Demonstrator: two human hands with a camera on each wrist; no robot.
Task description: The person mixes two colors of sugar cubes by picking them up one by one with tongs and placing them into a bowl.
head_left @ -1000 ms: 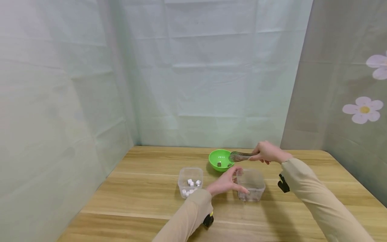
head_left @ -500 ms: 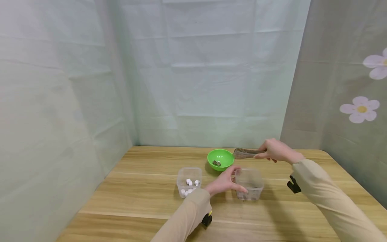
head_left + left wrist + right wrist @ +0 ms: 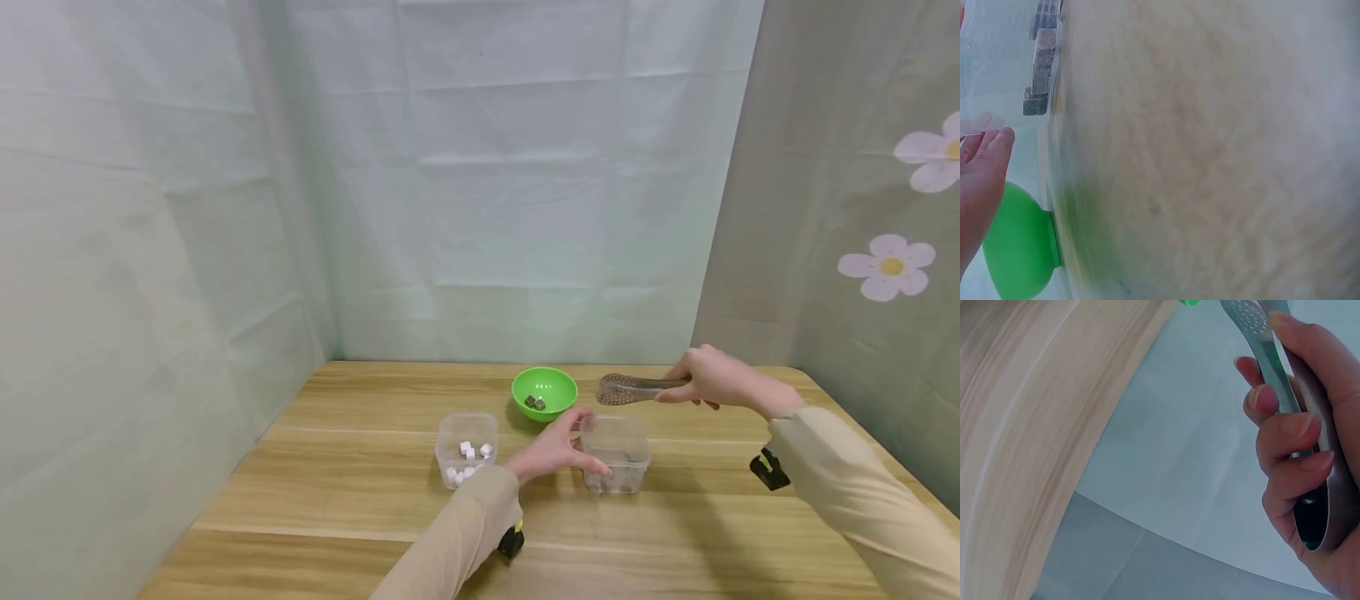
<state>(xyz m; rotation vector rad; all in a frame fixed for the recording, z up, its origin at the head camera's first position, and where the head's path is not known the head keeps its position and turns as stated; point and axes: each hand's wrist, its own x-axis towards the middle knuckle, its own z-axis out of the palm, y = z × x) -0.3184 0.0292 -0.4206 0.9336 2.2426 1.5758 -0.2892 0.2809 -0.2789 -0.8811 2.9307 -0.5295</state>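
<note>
My right hand (image 3: 720, 379) holds metal tongs (image 3: 618, 389) with perforated tips, raised right of the green bowl (image 3: 551, 383). In the right wrist view the fingers wrap round the tongs (image 3: 1266, 356), whose arms stand slightly apart; I see nothing between them. Two small dark cubes (image 3: 535, 402) lie in the bowl. My left hand (image 3: 551, 454) grips a clear plastic container (image 3: 618, 454) at its left side, thumb in front and fingers behind. Several dark grey cubes (image 3: 1042, 69) rest on that container's bottom in the left wrist view.
A second clear container (image 3: 468, 427) with several white cubes (image 3: 470, 454) stands left of my left hand, partly behind the sleeve. The wooden table (image 3: 360, 467) ends at a pale curtain (image 3: 517, 208) at the back.
The tongs and my right hand have moved right, away from the bowl. A second dark cube has settled beside the first in the bowl. My left hand keeps its grip.
</note>
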